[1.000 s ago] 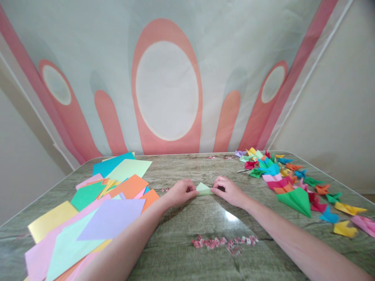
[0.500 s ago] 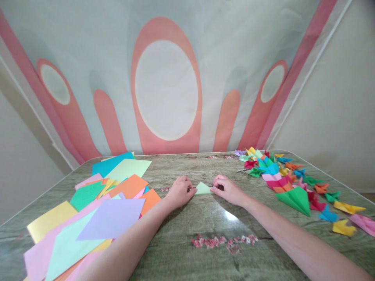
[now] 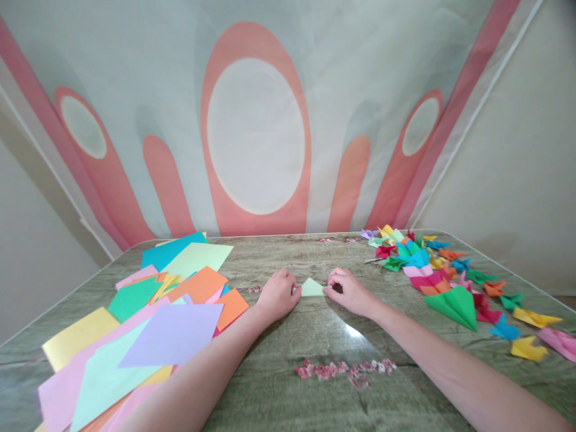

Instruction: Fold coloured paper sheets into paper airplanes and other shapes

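A small pale green sheet of origami paper, folded into a triangle, lies on the wood-grain table with its peak pointing away from me. My left hand pinches its left corner, fingers curled. At the opposite corner, my right hand grips the paper between thumb and fingertips. Both wrists stay low over the tabletop. The fingertips cover the two corners, so the exact folds there are hidden.
Loose coloured paper sheets are spread in a pile at the left, partly under my left forearm. Folded paper figures and a green paper plane cover the right side. A printed fabric backdrop rises behind the table.
My left hand has turned slightly and shifted a little at the left corner. The right hand stays nearly still, and the triangle keeps its place.
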The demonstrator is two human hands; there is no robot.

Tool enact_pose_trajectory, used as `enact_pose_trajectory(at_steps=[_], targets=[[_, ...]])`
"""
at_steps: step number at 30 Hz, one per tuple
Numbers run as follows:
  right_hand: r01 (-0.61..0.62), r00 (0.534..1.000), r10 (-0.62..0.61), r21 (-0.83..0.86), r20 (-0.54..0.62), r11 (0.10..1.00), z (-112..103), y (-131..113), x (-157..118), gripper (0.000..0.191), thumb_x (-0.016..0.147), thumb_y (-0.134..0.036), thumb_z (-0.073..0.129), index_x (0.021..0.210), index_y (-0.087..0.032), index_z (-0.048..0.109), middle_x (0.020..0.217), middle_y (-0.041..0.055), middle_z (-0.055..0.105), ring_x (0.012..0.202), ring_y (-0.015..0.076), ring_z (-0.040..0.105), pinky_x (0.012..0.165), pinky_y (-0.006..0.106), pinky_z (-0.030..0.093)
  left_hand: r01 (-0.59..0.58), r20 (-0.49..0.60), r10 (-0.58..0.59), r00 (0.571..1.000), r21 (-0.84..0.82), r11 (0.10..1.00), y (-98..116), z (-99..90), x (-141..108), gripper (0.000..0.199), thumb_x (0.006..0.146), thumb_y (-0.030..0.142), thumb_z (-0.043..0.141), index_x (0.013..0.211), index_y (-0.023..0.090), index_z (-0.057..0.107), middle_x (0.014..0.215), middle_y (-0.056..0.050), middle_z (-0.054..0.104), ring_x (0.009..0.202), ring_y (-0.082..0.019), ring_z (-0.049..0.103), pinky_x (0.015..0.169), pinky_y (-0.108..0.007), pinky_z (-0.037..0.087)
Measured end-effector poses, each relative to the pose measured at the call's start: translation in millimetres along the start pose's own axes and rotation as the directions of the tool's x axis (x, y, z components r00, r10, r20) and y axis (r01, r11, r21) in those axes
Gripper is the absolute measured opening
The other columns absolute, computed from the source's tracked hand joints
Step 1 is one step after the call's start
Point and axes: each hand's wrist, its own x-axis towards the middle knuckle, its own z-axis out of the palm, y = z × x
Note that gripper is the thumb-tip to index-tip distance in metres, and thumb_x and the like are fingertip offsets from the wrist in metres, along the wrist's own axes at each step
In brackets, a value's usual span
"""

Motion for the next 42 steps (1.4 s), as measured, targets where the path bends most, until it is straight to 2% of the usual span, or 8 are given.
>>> enact_pose_trajectory(at_steps=[11, 17, 20, 23, 26, 29, 33, 42], targets=[[0.006, 1.0, -0.006, -0.036, 0.009, 0.999, -1, -2, 0, 0.011, 0.076, -0.021, 0.058, 0.066, -0.019, 0.054, 0.077, 0.0027, 0.056, 0.077, 0.0172, 0.05, 0.074, 0.032, 0.039, 0.043, 0.069, -0.051, 0.996, 0.109, 0.993, 6, -2.3, 3, 0.022, 0.085, 0.032, 0.043, 0.078, 0.016, 0.058, 0.086, -0.008, 0.054, 0.079, -0.02, 0.055, 0.071, -0.03, 0.044], [0.019, 1.0, -0.02, -0.056, -0.006, 0.998, 1, -2, -1, 0.011, 0.075, -0.02, 0.057, 0.066, -0.019, 0.053, 0.076, 0.0024, 0.055, 0.077, 0.0174, 0.05, 0.074, 0.032, 0.039, 0.065, 0.0, -0.065, 0.998, 0.03, 0.997, 9, -6.1, 2, 0.023, 0.088, 0.033, 0.04, 0.096, 0.017, 0.054, 0.094, -0.008, 0.055, 0.085, -0.021, 0.055, 0.075, -0.032, 0.044], [0.02, 1.0, -0.02, -0.067, -0.01, 0.998, 2, -1, 0, 0.01, 0.075, -0.02, 0.057, 0.066, -0.019, 0.053, 0.076, 0.0027, 0.054, 0.077, 0.0178, 0.05, 0.073, 0.032, 0.039, -0.075, -0.033, 0.073, 0.997, -0.067, 0.995, 12, -12.3, -1, 0.023, 0.089, 0.03, 0.04, 0.105, 0.019, 0.053, 0.102, -0.008, 0.056, 0.098, -0.021, 0.053, 0.087, -0.034, 0.041], [0.025, 1.0, -0.026, -0.07, -0.009, 0.997, 2, 0, 0, 0.009, 0.075, -0.02, 0.057, 0.067, -0.019, 0.053, 0.075, 0.0028, 0.054, 0.076, 0.0179, 0.05, 0.073, 0.032, 0.039, -0.265, -0.006, 0.267, 0.964, -0.146, 0.953, 14, -13.7, -2, 0.027, 0.089, 0.025, 0.042, 0.112, 0.023, 0.054, 0.113, -0.007, 0.057, 0.108, -0.02, 0.05, 0.094, -0.035, 0.037], [0.032, 0.999, -0.033, -0.069, -0.005, 0.997, 1, 0, -1, 0.009, 0.075, -0.019, 0.057, 0.066, -0.019, 0.053, 0.075, 0.0027, 0.054, 0.077, 0.0177, 0.05, 0.073, 0.032, 0.039, -0.335, 0.046, 0.349, 0.936, -0.193, 0.922, 12, -8.0, -2, 0.03, 0.09, 0.023, 0.04, 0.115, 0.025, 0.056, 0.12, -0.005, 0.056, 0.112, -0.018, 0.049, 0.097, -0.033, 0.037], [0.033, 0.999, -0.033, -0.092, -0.003, 0.995, 1, -2, -2, 0.008, 0.075, -0.018, 0.056, 0.068, -0.019, 0.053, 0.077, 0.0031, 0.054, 0.078, 0.018, 0.049, 0.073, 0.032, 0.039, -0.299, 0.06, 0.324, 0.944, -0.253, 0.92, 9, -1.4, 0, 0.031, 0.091, 0.023, 0.037, 0.116, 0.024, 0.056, 0.12, -0.004, 0.057, 0.111, -0.016, 0.051, 0.096, -0.029, 0.038], [0.032, 0.999, -0.032, -0.136, -0.003, 0.99, 2, -3, -3, 0.006, 0.076, -0.018, 0.055, 0.07, -0.019, 0.053, 0.079, 0.0038, 0.054, 0.08, 0.0187, 0.048, 0.074, 0.033, 0.038, -0.222, 0.042, 0.246, 0.968, -0.299, 0.928, 8, 1.7, 6, 0.03, 0.091, 0.026, 0.038, 0.111, 0.022, 0.06, 0.11, -0.004, 0.063, 0.103, -0.016, 0.055, 0.093, -0.028, 0.041], [0.02, 1.0, -0.02, -0.175, 0.001, 0.984, 2, -6, -2, 0.007, 0.078, -0.019, 0.053, 0.071, -0.02, 0.052, 0.08, 0.004, 0.054, 0.079, 0.0187, 0.048, 0.074, 0.033, 0.038, -0.186, -0.007, 0.193, 0.981, -0.3, 0.936, 13, 8.2, 9, 0.023, 0.087, 0.027, 0.047, 0.097, 0.021, 0.066, 0.101, -0.004, 0.063, 0.095, -0.017, 0.056, 0.088, -0.027, 0.042]])
